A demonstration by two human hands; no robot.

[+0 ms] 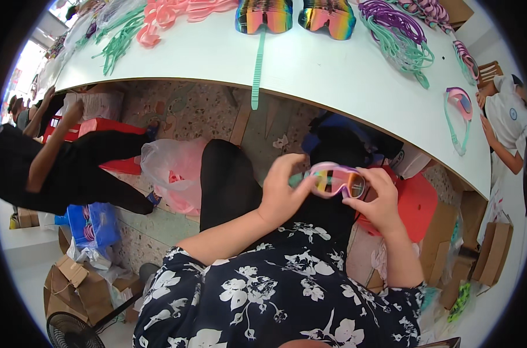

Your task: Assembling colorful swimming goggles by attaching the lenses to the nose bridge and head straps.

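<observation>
Swim goggles (336,181) with a pink and purple frame and shiny orange-yellow mirrored lenses are held up above my lap, between my two hands. My left hand (284,190) closes on their left end, where part of a teal strap shows by the fingers. The thumb and fingers of my right hand (381,200) pinch the right end of the frame. On the white table (211,61) ahead, two stacks of rainbow mirrored lenses (264,16) stand side by side. From the left stack a teal strap (256,75) runs to the table's near edge.
Pink pieces (173,13), teal straps (119,46) and purple-teal straps (398,45) lie on the table. Strapped goggles (462,107) lie at its right. A plastic bag (169,168) is left of my knees, a red stool (417,203) to the right. Co-workers (43,168) sit at both sides.
</observation>
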